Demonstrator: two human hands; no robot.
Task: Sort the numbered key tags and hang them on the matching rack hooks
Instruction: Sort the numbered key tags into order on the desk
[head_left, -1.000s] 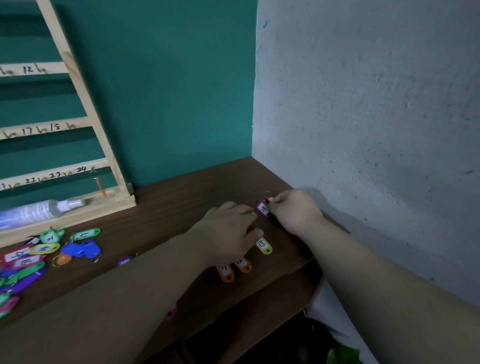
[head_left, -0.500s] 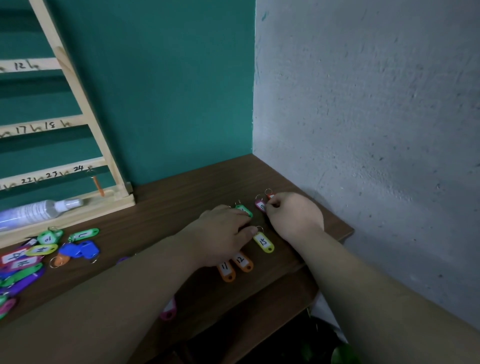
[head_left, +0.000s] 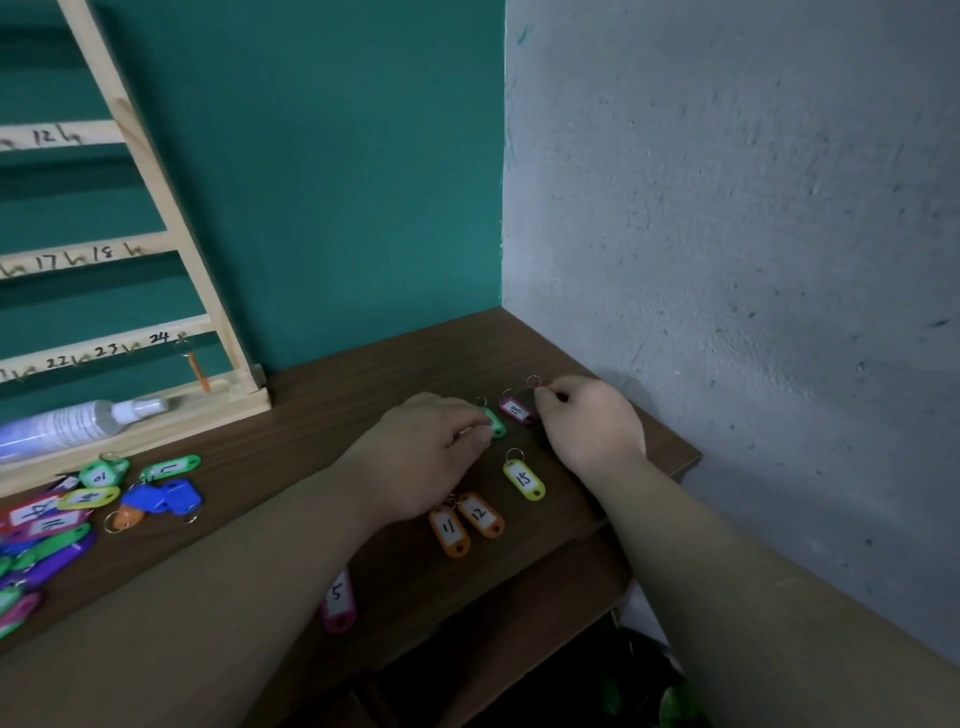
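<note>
A: Where are the tags held?
B: The green tag (head_left: 497, 425) is pinched by the left hand (head_left: 431, 462) on the table (head_left: 363, 395). A ring (head_left: 532, 382) is pinched by the right hand (head_left: 589, 421) — its tag is hidden.
A: And tag 18 (head_left: 516, 410)?
B: It is laid flat between both hands — well apart from the rack (head_left: 148, 166).

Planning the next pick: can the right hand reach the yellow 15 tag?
Probably yes. The yellow 15 tag lies uncovered on the table beside the right hand, nothing between them, though that hand pinches another tag's ring. The left hand, pinching a green tag, leaves it clear.
</note>
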